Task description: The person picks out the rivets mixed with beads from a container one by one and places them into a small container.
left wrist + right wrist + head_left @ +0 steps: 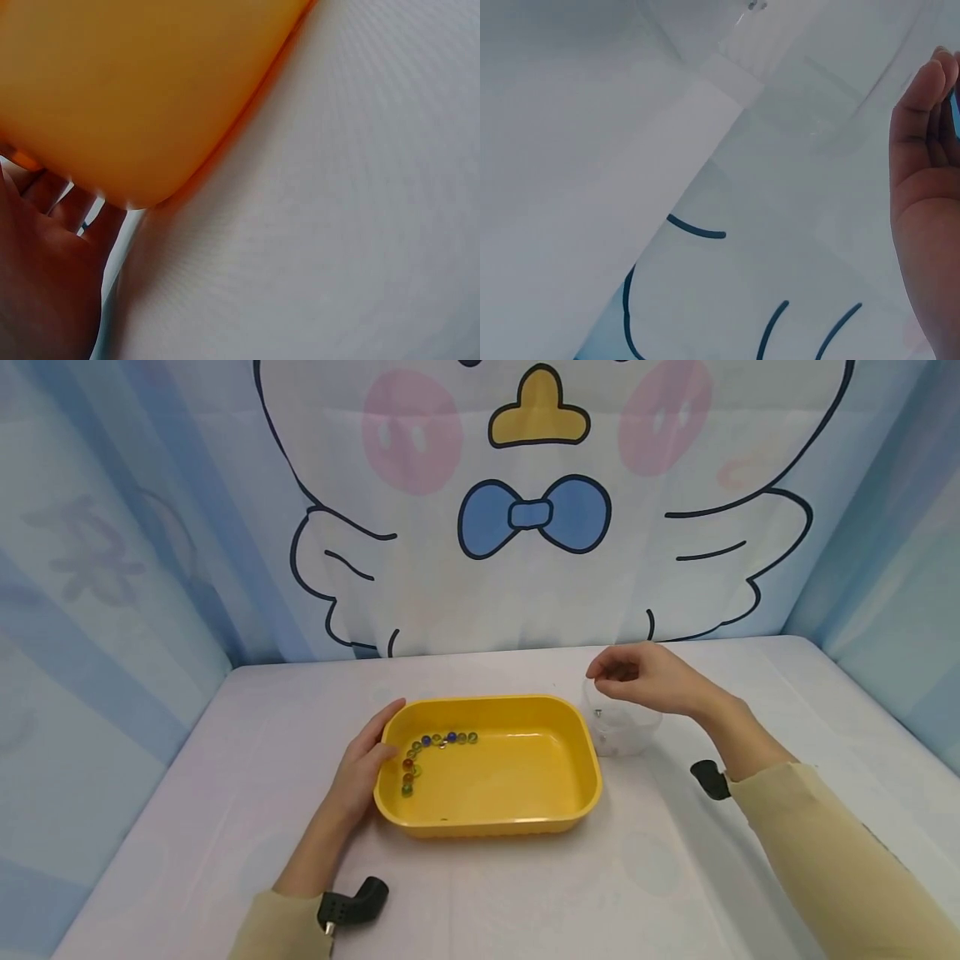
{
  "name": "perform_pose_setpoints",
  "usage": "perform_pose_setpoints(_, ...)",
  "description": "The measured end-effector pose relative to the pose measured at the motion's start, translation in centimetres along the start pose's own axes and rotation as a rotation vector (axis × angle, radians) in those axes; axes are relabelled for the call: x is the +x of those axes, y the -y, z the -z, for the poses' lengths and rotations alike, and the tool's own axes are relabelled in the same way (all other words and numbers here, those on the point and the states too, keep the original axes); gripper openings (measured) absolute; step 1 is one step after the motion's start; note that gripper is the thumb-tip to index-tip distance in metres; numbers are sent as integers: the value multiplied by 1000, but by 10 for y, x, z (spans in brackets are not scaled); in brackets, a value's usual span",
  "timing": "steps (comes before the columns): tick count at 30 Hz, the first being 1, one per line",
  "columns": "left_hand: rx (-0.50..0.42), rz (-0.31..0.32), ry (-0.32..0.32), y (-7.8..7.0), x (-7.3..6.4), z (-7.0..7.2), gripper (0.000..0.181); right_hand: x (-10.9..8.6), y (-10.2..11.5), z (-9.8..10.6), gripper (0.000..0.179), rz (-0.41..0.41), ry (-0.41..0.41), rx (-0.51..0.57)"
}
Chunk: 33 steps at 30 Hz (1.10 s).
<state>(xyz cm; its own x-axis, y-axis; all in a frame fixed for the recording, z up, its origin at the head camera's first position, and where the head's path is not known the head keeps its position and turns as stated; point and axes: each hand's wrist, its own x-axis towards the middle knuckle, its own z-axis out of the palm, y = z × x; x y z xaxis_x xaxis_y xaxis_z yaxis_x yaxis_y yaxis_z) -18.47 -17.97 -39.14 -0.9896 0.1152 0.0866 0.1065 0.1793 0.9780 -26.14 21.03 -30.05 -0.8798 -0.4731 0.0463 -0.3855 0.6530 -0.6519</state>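
Observation:
A yellow tray stands on the table, with several glass marbles along its left and back sides. They are mostly greenish, a few blue or reddish. My left hand holds the tray's left end, thumb over the rim, fingers along the outer wall. My right hand is over a clear container right of the tray, fingers bent and fingertips drawn together. I cannot tell whether anything small is between them. Small dark specks show inside the container.
A white cloth covers the table. Behind it hangs a curtain printed with a cartoon figure and a blue bow tie; blue-patterned curtains close both sides. Black wrist cameras sit at both cuffs.

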Motion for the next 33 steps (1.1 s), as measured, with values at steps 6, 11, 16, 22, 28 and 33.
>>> perform_pose_setpoints(6, 7, -1, 0, -1, 0, 0, 63, 3, 8, 0, 20, 26, -4, 11)
perform_pose_setpoints(11, 7, -4, 2, -1, 0, 0, 63, 7, 16, 0, 18, 54, -6, 5)
perform_pose_setpoints(16, 8, 0, 0, -1, -1, 0, 63, 13, 24, 0, 19, 73, 6, 6)
perform_pose_setpoints(22, 11, 4, 0, -1, 0, 1, 63, 21, 37, -1, 19, 108, 14, 13)
perform_pose_setpoints(28, 8, 14, -1, -2, 0, 1, 63, 29, 49, -3, 20, 126, 21, 14)
perform_pose_setpoints(33, 10, 14, -2, -2, -1, 0, 63, 37, 57, -5, 18, 146, 35, 27)
